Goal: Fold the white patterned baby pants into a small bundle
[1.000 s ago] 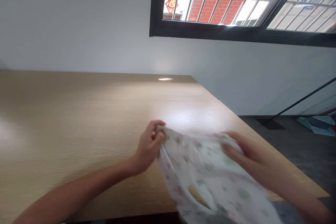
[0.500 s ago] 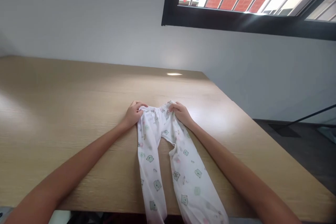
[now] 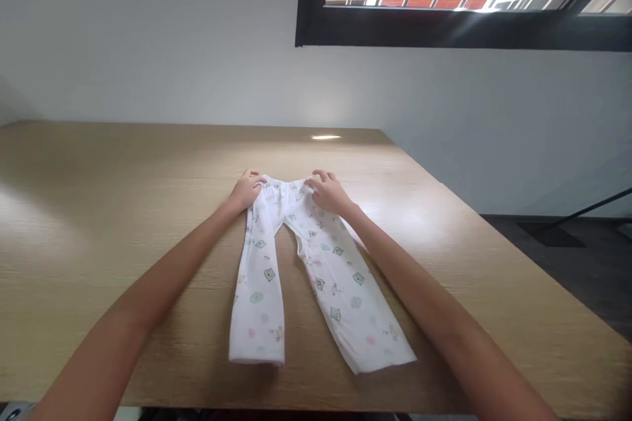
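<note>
A small pair of white trousers with a pastel animal print lies flat on the wooden table, waistband far from me, both legs spread toward the near edge. My left hand pinches the left corner of the waistband. My right hand grips the right corner of the waistband, fingers curled onto the cloth. Both arms reach straight out over the table on either side of the trousers.
The table's right edge runs diagonally, with dark floor beyond it. A white wall stands behind the table, with a black-framed window at the upper right. The near table edge lies just below the trouser cuffs.
The trousers went from a bunched cloth in my hands to lying flat. Since half a second ago I have slid them farther onto the table, so the cuffs no longer hang over the near edge.
</note>
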Available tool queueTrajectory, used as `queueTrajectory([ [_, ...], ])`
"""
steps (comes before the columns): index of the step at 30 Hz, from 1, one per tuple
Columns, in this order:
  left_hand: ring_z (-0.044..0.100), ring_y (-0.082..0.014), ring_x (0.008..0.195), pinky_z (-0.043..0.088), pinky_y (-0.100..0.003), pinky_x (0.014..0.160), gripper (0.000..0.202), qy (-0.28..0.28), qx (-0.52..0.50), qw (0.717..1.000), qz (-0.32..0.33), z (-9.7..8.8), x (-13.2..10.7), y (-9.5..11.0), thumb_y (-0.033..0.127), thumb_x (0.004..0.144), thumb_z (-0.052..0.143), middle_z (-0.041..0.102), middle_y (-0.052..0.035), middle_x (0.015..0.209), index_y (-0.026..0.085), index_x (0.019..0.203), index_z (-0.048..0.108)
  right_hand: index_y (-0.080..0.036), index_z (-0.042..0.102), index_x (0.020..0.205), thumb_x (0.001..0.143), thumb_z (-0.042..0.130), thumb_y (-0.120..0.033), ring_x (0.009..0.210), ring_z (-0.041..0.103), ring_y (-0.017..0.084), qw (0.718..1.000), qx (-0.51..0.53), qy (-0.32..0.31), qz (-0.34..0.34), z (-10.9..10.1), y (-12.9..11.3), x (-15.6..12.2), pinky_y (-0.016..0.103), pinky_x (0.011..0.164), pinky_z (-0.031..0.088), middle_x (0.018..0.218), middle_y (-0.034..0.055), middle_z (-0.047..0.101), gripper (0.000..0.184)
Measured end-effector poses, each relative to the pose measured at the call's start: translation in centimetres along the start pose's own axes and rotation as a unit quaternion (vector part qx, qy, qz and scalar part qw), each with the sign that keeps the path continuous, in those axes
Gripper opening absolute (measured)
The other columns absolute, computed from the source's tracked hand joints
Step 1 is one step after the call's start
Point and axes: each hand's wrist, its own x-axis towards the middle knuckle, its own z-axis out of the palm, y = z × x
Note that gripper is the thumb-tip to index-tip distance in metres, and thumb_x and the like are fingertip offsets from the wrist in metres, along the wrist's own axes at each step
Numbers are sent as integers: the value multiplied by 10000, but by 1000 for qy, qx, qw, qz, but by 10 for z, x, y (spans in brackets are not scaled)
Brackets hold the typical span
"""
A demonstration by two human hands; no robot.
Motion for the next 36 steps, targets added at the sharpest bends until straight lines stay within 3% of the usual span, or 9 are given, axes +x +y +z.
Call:
queueTrajectory([
  [2, 419, -253, 1126, 306, -404, 991, 307, -13, 35, 999, 33, -5, -15, 8, 151, 769, 397, 450, -92, 1206, 157, 946, 648, -157, 566, 1119, 755, 400, -46, 1190, 283, 320, 996, -69, 2, -55, 9, -14, 2, 494, 963, 223, 1311, 118, 377, 415],
  [5, 414, -241, 1145, 296, -402, 999, 345, -56, 68, 993, 80, -9, -51, 15, 261, 837, 365, 463, -70, 1245, 190, 1091, 587, -208, 497, 1208, 875, 328, -157, 1176, 316, 281, 981, -136, -42, -134, 25, -32, 4, 492, 987, 205, 1307, 65, 407, 377],
  [7, 398, -221, 1178, 295, -391, 1003, 416, -99, 97, 985, 100, -11, -72, 10, 334, 881, 300, 437, -51, 1301, 207, 1238, 470, -232, 442, 1262, 919, 275, -245, 1185, 314, 275, 979, -131, -76, -134, 33, -36, 5, 488, 988, 215, 1334, 37, 384, 381],
  [10, 225, -225, 1295, 182, -463, 1046, 487, -153, 159, 972, 76, -16, -89, -7, 395, 918, 171, 264, -18, 1419, 230, 1370, 251, -283, 357, 1323, 943, 209, -328, 1243, 244, 282, 980, -122, -110, -109, 38, -29, 6, 499, 999, 193, 1403, -14, 278, 410],
  [13, 153, -223, 1319, 120, -491, 1052, 515, -162, 183, 969, 33, -24, -93, -23, 447, 920, 105, 189, -7, 1444, 252, 1394, 156, -326, 326, 1336, 945, 183, -361, 1274, 196, 282, 980, -122, -126, -97, 38, -20, 7, 504, 1008, 174, 1424, -52, 223, 417],
  [18, 127, -262, 1323, 117, -506, 1035, 531, -169, 184, 968, -1, -36, -91, -39, 523, 900, 130, 154, -39, 1454, 309, 1384, 179, -311, 321, 1342, 944, 207, -349, 1277, 191, 288, 980, -114, -125, -103, 36, -18, 7, 519, 1007, 170, 1420, -41, 235, 415],
  [27, 226, -282, 1287, 231, -430, 1003, 595, -126, 217, 968, -17, -53, -86, -68, 538, 885, 212, 225, -109, 1425, 210, 1382, 217, -319, 341, 1328, 947, 235, -341, 1278, 187, 302, 982, -93, -125, -103, 36, -18, 6, 540, 1007, 153, 1419, -32, 238, 397],
  [31, 246, -268, 1276, 186, -460, 1021, 513, -77, 244, 966, 46, -45, -93, -43, 450, 909, 250, 275, -108, 1406, 184, 1345, 303, -325, 369, 1313, 940, 258, -342, 1282, 179, 291, 984, -65, -126, -108, 35, -18, 7, 523, 1013, 132, 1416, -41, 247, 390],
  [36, 367, -244, 1203, 267, -410, 1005, 392, -92, 163, 968, 166, -22, -101, 37, 310, 916, 286, 410, -133, 1313, 127, 1205, 477, -252, 512, 1196, 886, 362, -280, 1223, 305, 234, 997, 74, -31, 3, 27, -11, 16, 404, 1015, 212, 1307, 4, 429, 346],
])
